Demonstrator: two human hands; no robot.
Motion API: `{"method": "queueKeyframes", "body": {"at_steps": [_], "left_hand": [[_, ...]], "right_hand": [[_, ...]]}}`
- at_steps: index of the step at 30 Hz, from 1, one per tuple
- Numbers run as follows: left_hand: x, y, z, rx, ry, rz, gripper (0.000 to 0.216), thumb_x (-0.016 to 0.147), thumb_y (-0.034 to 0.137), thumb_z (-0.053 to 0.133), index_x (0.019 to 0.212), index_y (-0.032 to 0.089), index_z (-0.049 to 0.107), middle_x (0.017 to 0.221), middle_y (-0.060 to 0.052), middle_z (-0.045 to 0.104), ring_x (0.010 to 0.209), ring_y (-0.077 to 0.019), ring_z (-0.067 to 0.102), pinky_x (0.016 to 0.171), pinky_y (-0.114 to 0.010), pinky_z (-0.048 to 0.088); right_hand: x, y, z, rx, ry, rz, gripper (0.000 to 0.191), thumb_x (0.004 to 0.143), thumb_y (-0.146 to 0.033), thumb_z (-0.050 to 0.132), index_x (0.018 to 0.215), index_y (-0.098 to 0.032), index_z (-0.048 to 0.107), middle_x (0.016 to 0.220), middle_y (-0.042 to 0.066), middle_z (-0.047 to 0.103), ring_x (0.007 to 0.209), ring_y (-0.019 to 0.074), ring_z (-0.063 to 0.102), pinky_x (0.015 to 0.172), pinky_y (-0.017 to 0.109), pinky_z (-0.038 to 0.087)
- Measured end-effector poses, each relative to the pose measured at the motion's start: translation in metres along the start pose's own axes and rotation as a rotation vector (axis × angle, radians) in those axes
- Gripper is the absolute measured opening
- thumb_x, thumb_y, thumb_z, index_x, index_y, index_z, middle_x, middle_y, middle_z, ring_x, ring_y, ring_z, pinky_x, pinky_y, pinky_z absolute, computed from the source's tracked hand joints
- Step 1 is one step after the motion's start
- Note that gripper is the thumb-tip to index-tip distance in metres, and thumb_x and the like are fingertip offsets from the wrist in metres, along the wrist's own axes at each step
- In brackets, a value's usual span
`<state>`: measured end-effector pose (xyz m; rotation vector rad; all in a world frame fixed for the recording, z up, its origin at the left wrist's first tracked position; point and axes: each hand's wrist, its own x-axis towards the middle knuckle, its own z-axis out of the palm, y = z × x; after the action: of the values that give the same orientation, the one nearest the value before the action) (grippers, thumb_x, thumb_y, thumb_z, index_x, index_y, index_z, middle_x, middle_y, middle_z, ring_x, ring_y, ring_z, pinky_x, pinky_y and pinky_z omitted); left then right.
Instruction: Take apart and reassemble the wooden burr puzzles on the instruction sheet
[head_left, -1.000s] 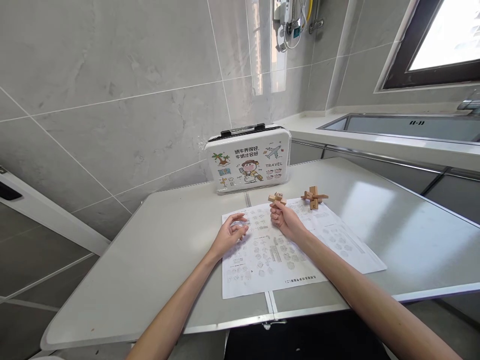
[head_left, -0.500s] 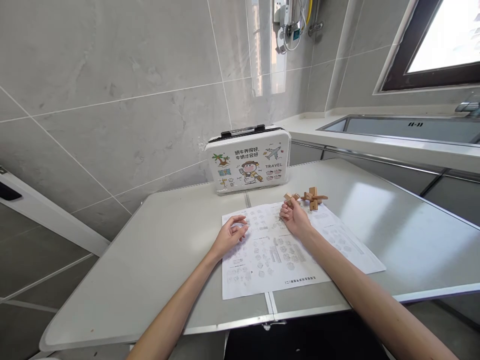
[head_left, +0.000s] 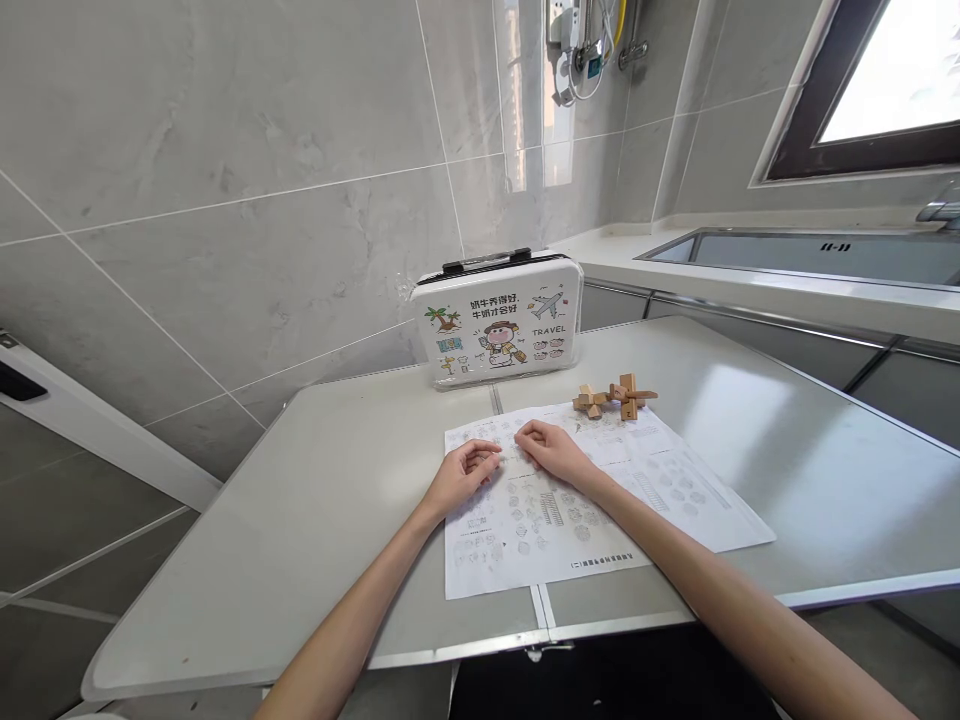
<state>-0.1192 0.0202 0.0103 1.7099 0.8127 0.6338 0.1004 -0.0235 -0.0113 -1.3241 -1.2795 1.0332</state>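
Both forearms are reaching inward over the near edge of the table (head_left: 337, 480). The left hand (head_left: 459, 478) is lying at the printed sheet's (head_left: 540, 565) left side, fingers loosely curling toward the right, part-open and holding nothing. The right hand (head_left: 556, 453) is sitting over the sheet, back upward, fingers bending down and left, gripping nothing visible; its fingertips are pointing toward the left hand, a small gap separating them. Beyond the right hand, the paler wooden puzzle (head_left: 590, 402) is lying just beside the darker wooden puzzle (head_left: 628, 398) at the sheet's far edge.
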Motion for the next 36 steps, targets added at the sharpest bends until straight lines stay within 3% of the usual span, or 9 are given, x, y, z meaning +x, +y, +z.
{"method": "queueKeyframes", "body": {"at_steps": [4,9,36], "left_hand": [[0.0001,-0.0009,0.0006,0.026,0.006,0.004,0.043,0.090,0.053,0.069,0.113,0.017,0.070,0.093,-0.007,0.070,0.073,-0.0134,0.062,0.073,-0.029,0.052],[-0.0006,-0.0018,0.0011,0.039,0.001,-0.004,0.042,0.091,0.053,0.067,0.112,0.017,0.069,0.090,-0.006,0.070,0.071,-0.0127,0.060,0.069,-0.028,0.051],[-0.0007,-0.0018,0.0019,0.055,-0.005,0.008,0.041,0.092,0.055,0.065,0.111,0.018,0.070,0.089,-0.006,0.070,0.070,-0.0133,0.058,0.066,-0.027,0.049]], "right_hand": [[-0.0032,0.0033,0.0049,-0.351,-0.016,-0.182,0.021,0.095,-0.039,0.056,0.087,-0.021,0.064,0.070,-0.001,0.066,0.067,0.0172,0.060,0.066,0.030,0.043],[-0.0055,0.0026,0.0061,-0.488,-0.047,-0.249,0.018,0.097,-0.033,0.053,0.087,-0.022,0.063,0.070,-0.001,0.065,0.066,0.0177,0.059,0.064,0.029,0.039],[-0.0074,-0.0008,0.0081,-0.571,-0.062,-0.281,0.016,0.098,-0.029,0.053,0.087,-0.022,0.062,0.072,0.000,0.066,0.066,0.0171,0.058,0.062,0.028,0.036]]}}
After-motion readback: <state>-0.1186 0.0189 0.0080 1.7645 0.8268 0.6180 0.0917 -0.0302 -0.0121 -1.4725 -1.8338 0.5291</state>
